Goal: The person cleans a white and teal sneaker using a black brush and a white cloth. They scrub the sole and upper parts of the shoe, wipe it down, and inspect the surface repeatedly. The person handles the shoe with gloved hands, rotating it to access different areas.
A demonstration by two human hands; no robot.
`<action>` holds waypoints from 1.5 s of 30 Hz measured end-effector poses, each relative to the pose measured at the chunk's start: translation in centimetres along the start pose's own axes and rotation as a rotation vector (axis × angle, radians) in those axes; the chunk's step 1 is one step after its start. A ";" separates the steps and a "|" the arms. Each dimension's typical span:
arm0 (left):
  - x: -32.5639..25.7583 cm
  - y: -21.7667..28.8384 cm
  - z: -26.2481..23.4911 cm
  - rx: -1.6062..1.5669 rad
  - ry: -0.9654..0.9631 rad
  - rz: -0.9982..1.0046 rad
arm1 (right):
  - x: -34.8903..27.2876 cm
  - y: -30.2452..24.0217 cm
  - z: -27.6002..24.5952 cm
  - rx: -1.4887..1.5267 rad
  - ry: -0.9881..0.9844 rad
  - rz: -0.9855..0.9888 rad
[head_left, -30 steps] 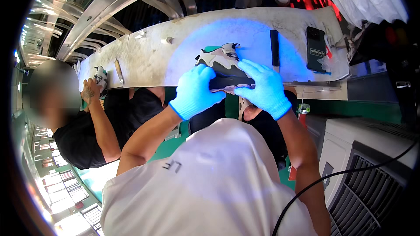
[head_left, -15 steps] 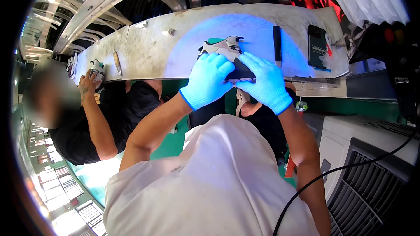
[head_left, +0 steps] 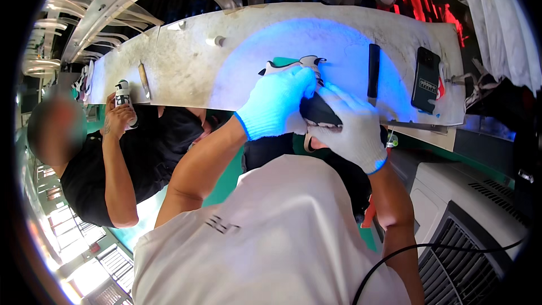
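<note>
One white, black and green sports shoe [head_left: 320, 112] sits between the two hands at the near edge of the pale, stained surface [head_left: 186, 63], its dark end reaching out over that edge. From where I watch, I judge that it could tip or slip toward the lap if both hands eased off together, because part of it has nothing visible beneath it; smooth glove fabric could also slide on the upper. The left hand [head_left: 280, 100], in a white knitted glove lit blue, is curled over the upper with bent fingers, gripping it from above. The right hand [head_left: 351, 129], gloved likewise, grasps the opposite side, fingers laid nearly straight along it and wrist angled in from the right; I cannot make out how hard either presses. Both forearms rise from below, elbows bent outward. Beyond the right hand I see a long black-handled tool [head_left: 374, 70] and a dark rectangular phone [head_left: 425, 81]. Well apart on the left, a co-worker's bare hand [head_left: 118, 120] holds another white-and-black shoe [head_left: 122, 97] near a slim wooden-handled tool [head_left: 143, 81].
</note>
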State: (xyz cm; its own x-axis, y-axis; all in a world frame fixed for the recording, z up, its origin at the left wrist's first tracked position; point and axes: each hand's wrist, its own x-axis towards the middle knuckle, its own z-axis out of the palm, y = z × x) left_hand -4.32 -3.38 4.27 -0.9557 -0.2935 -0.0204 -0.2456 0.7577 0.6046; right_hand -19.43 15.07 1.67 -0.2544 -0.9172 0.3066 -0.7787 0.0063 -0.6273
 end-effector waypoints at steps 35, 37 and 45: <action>-0.8 3.8 -11.0 0.141 0.035 0.112 | 5.0 3.3 5.7 1.465 0.392 0.701; -1.0 5.9 -11.6 0.118 0.003 0.021 | 4.7 -0.1 2.7 1.496 0.357 0.700; -0.6 8.2 -10.6 0.174 0.051 -0.018 | 4.9 -1.2 -4.3 0.866 0.217 -0.043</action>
State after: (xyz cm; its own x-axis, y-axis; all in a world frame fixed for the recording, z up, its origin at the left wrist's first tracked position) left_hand -4.04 -3.15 17.69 -0.9427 -0.3333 0.0129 -0.2908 0.8401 0.4578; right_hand -22.15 12.30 6.98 -0.4061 -0.8137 0.4160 -0.1060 -0.4102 -0.9058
